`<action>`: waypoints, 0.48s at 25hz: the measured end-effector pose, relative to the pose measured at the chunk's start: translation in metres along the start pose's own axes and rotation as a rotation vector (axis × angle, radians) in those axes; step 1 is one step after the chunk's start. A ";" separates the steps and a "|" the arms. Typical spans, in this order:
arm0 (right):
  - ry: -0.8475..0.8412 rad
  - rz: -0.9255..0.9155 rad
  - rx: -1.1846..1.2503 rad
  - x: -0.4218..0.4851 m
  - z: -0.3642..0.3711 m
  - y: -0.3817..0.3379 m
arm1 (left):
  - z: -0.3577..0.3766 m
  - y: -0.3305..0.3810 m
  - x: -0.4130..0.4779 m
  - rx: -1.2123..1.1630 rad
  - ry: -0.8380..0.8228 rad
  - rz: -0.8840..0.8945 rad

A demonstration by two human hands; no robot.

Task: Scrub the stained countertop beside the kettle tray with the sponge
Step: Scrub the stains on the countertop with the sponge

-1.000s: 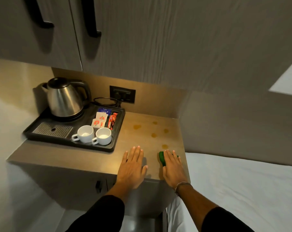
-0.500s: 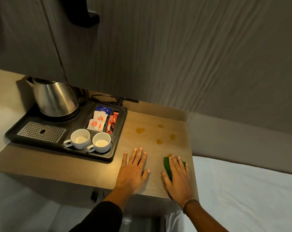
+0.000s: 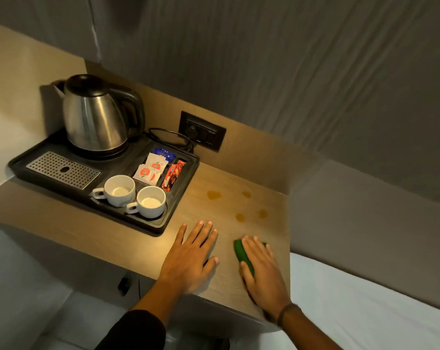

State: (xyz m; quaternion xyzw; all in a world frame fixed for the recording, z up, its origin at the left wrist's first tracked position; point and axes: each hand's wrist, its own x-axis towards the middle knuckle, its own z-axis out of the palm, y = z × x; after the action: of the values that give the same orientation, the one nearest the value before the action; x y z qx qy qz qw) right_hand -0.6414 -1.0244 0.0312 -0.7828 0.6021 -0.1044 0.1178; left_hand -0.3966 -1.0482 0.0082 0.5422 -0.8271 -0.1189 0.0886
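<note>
A wooden countertop (image 3: 209, 173) carries several brown stains (image 3: 214, 195) to the right of a black kettle tray (image 3: 181, 188). My right hand (image 3: 262, 269) lies flat over a green sponge (image 3: 240, 251) near the counter's front right edge, pressing it down; only the sponge's left side shows. The stains sit just beyond the sponge, uncovered. My left hand (image 3: 191, 256) rests palm down on the counter with fingers spread, between the tray and the sponge, holding nothing.
On the tray stand a steel kettle (image 3: 95, 114), two white cups (image 3: 135, 195), sachets (image 3: 150, 168) and a metal drip grille (image 3: 62, 170). A wall socket (image 3: 201, 133) with a black cord sits behind. Cabinet doors hang overhead. A white bed (image 3: 365, 294) borders the counter's right edge.
The camera view has tilted and shifted, bringing the socket back into sight. Both hands stay roughly where they were on the counter, the right one still over the sponge.
</note>
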 end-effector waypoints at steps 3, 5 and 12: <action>0.002 0.005 0.021 -0.015 -0.007 0.030 | 0.001 0.002 0.000 -0.010 0.002 -0.009; 0.057 0.110 0.047 0.028 -0.017 0.036 | 0.001 0.003 0.000 -0.007 0.012 -0.002; -0.020 -0.158 -0.019 0.028 -0.004 0.023 | 0.002 0.001 0.000 -0.042 0.029 -0.012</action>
State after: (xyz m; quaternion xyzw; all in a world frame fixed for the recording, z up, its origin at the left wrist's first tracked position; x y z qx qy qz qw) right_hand -0.6567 -1.0570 0.0284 -0.8300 0.5380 -0.0997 0.1079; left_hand -0.3983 -1.0479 0.0066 0.5467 -0.8198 -0.1291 0.1112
